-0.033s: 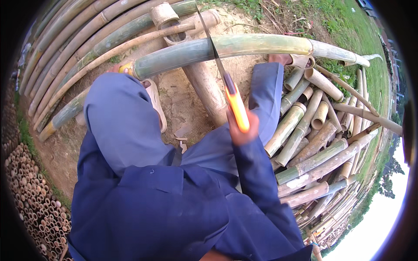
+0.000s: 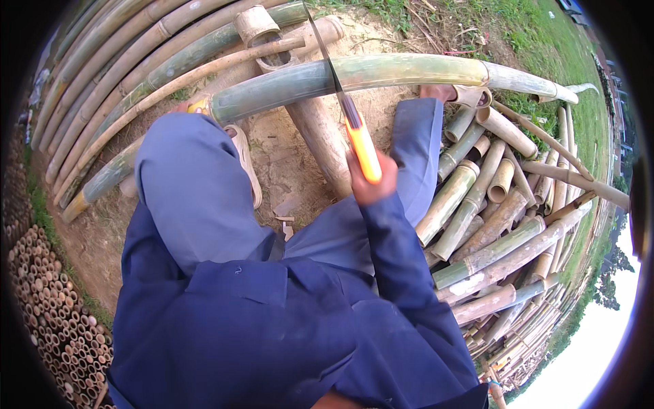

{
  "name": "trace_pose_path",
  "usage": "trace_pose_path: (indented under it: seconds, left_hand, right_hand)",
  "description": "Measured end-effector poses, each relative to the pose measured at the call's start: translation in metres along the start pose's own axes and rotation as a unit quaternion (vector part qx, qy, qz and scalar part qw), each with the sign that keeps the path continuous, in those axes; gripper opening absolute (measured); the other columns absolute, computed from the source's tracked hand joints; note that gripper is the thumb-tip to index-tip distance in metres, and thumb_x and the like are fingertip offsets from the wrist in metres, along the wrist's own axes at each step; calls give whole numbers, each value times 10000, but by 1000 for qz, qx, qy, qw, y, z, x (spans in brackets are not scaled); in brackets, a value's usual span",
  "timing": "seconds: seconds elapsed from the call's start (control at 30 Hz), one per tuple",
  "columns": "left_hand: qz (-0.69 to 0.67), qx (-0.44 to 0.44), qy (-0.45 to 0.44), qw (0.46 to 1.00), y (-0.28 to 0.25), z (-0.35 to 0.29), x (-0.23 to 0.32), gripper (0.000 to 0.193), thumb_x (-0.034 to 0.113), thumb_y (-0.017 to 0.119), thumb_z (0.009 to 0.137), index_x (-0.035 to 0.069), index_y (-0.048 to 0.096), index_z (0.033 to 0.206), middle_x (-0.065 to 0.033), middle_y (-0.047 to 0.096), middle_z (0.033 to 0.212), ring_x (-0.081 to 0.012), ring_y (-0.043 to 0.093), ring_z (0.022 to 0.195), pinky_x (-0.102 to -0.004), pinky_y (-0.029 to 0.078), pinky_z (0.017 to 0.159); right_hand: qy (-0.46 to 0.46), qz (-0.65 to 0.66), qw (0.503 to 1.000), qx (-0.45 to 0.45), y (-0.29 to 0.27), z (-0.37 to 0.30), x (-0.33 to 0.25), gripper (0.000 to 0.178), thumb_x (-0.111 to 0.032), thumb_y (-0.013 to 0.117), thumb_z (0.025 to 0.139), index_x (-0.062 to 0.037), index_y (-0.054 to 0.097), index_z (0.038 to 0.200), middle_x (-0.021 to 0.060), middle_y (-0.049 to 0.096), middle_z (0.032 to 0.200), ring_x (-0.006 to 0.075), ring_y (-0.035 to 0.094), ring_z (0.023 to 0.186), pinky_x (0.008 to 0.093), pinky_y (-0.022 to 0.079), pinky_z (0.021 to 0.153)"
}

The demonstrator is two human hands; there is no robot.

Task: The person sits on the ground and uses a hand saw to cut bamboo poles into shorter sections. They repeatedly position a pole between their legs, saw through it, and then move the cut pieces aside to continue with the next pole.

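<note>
My right hand (image 2: 371, 178) is closed round the orange handle of a handsaw (image 2: 360, 140). Its long blade stands across a thick green bamboo pole (image 2: 409, 69), at the pole's upper edge and over its near side; how deep it sits I cannot tell. Under the pole, a thick bamboo log (image 2: 319, 140) slants toward me. A sliver of my left hand (image 2: 182, 107) shows beyond my left knee, by the pole's yellow left end; the knee hides its fingers. My right foot (image 2: 439, 92), in a tan clog, is close to the pole on the right.
Long bamboo poles (image 2: 146, 41) lie side by side at the upper left. A heap of cut bamboo pieces (image 2: 470, 198) fills the right side. Stacked bamboo ends (image 2: 51, 307) show at the lower left. Pale sawdust covers soil beyond the pole, with grass (image 2: 545, 41) farther off.
My right hand has pushed the saw a little forward, away from my body, along the cut line. The bamboo pole stays in place.
</note>
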State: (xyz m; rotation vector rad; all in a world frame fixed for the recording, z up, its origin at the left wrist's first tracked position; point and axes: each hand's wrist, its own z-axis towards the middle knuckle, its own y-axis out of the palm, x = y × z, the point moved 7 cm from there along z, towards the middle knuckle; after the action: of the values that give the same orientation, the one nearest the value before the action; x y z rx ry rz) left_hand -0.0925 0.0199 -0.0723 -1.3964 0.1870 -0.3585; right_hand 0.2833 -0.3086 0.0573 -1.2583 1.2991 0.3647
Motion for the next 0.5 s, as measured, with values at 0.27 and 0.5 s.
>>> trace_pose_path:
  seconds: [0.27,0.5]
  left_hand:
    - [-29,119,64,990,2,20,-3,381,400,513,1051,142,602,1317,-155,676,1196,-360,625,1129,-529,451,1035]
    - [67,55,103,991,20,41,-20,597,265,705,904,191,507,1462,-88,579,1369,-350,596,1196,-509,468,1022]
  right_hand:
    - [-80,-6,996,41,-11,4,-42,209,-55,716,917,40,720,1103,165,719,758,236,736,702,349,551,668]
    - [-104,28,994,2,47,104,-58,163,-108,744,935,46,689,937,22,617,709,86,518,635,297,460,610]
